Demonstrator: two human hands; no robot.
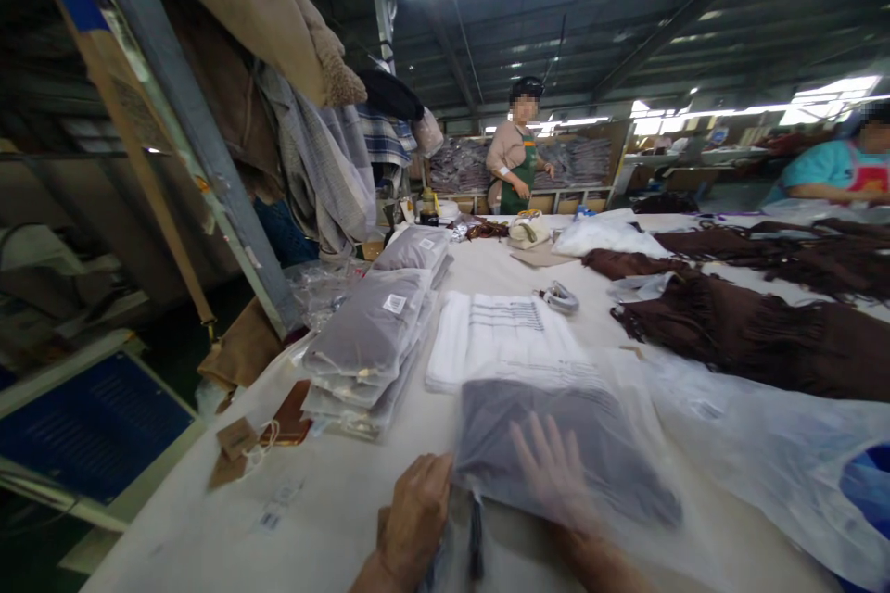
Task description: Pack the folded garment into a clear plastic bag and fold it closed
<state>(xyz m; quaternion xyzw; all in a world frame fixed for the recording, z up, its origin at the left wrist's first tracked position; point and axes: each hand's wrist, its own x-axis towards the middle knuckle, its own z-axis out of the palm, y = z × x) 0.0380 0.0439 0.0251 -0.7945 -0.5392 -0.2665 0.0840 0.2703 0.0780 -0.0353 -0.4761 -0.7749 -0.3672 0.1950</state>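
At the far left of the desk (334, 519) I see some brown paper tags (236, 440) with strings and small barcode stickers (271, 519), and a little further in stands a stack of packed grey garments (368, 334), each one already in its clear bag with a label. Next comes my left hand (415, 514): it is closed like a loose fist at the open edge of the clear plastic bag (626, 445), and I think it pinches the bag mouth, though the fingers are partly hidden, so I cannot say this for sure. The folded grey garment (556, 435) lies directly in front of me, already inside the bag. My right hand (553, 473) is flat and open, fingers spread, and it seems to be inside the plastic, pressing on the garment and holding nothing. Behind it lies a pile of white printed bags (487, 334). To the right are brown fringed garments (765, 334) spread over the desk. I judge that the bagging step is nearly complete; the next move asks to draw the right hand out without pulling the fold open, then to close the mouth.
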